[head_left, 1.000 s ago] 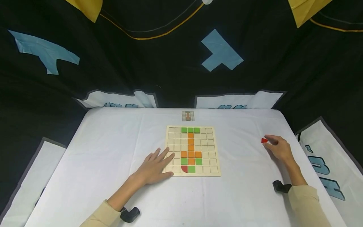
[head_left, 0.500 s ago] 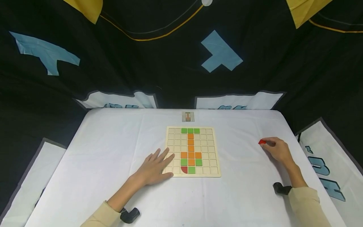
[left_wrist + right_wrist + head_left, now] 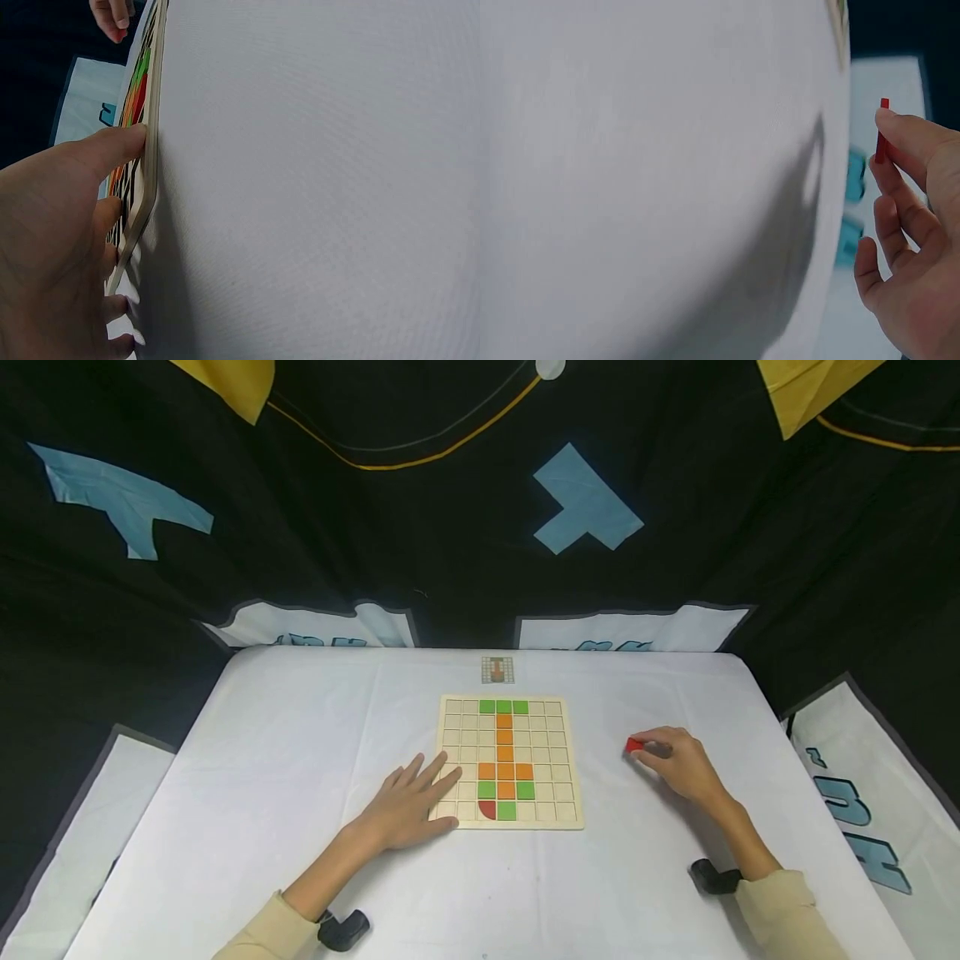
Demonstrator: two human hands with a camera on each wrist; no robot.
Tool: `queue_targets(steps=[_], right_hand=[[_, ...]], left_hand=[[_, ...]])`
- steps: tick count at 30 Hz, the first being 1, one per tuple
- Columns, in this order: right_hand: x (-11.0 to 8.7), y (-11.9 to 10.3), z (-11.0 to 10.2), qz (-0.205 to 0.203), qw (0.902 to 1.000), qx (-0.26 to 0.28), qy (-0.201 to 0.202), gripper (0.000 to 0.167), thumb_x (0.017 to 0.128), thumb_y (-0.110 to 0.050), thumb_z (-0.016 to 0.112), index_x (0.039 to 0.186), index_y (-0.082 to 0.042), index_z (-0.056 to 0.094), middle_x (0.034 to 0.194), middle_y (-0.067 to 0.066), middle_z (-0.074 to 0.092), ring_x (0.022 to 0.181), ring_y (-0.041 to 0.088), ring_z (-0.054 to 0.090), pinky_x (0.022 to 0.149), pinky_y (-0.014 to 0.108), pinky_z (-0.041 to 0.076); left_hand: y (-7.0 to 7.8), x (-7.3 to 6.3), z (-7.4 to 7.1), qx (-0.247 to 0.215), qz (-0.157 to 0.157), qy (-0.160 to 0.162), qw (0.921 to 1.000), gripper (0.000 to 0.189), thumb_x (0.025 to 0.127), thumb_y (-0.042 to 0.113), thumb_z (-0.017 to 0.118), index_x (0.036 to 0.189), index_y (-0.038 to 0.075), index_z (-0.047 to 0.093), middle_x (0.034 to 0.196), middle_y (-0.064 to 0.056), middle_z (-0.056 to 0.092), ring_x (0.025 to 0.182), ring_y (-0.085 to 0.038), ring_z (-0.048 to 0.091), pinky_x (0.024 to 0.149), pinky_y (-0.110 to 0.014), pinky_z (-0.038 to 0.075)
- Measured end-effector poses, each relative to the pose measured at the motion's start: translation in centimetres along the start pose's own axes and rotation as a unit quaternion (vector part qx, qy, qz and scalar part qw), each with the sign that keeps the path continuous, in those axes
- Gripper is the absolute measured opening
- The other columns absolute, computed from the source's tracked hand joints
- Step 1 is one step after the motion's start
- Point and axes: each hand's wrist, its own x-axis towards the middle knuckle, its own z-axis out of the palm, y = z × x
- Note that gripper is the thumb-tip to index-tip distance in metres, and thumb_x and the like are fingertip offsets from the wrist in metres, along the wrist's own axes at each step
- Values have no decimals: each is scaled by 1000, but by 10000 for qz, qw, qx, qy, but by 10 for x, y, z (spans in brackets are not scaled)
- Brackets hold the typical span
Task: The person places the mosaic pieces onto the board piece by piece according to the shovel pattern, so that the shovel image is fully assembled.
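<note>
A pale wooden grid board point(image 3: 558, 785) lies mid-table, bearing green tiles point(image 3: 504, 707) in its top row, a column of orange tiles point(image 3: 505, 737), and a red quarter-round tile point(image 3: 487, 810) low down. My left hand point(image 3: 405, 802) rests with spread fingers on the board's lower left corner; in the left wrist view its thumb point(image 3: 124, 146) touches the board's edge. To the right of the board, my right hand point(image 3: 681, 764) pinches a small flat red tile point(image 3: 882, 131) between thumb and finger, held above the white cloth. The tile's full outline is partly covered by the fingertips.
A small printed card point(image 3: 497, 670) with a grid picture lies behind the board. White cloth point(image 3: 315, 710) covers the table, and a black curtain point(image 3: 420, 552) with blue and yellow patches hangs behind. Black wrist mounts point(image 3: 343, 930) sit by the sleeves.
My right hand has carried the red tile leftward, from the right side of the table toward the board. The left hand stays in place on the board.
</note>
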Motion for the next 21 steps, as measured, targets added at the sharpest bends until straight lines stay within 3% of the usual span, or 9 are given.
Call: queue_targets(steps=[9,15,21], right_hand=[[1,-58,29,-643,9971,105,-396,25,83,-5,81,107,-5,77,103,3,73,106,28,57,91,50,48],[-2,-83,45,-1216,9903,260,-614,24,81,-8,83,104,-8,78,100,-6,73,101,20,58,88,43,50],[-5,-94,63,-1214,9868,283,-1031,21,84,-12,81,105,-10,78,102,-8,72,97,14,56,83,34,48]], left_hand=[[-1,0,2,-7,25,15,10000,73,97,53,56,158,19,34,165,-12,17,149,-43,10,114,-63,16],[0,0,1,-11,27,-10,10000,73,98,53,55,158,18,33,165,-12,17,149,-43,10,114,-63,15],[0,-1,-1,-14,30,-18,10000,73,98,54,55,158,18,33,165,-12,17,149,-43,10,114,-62,16]])
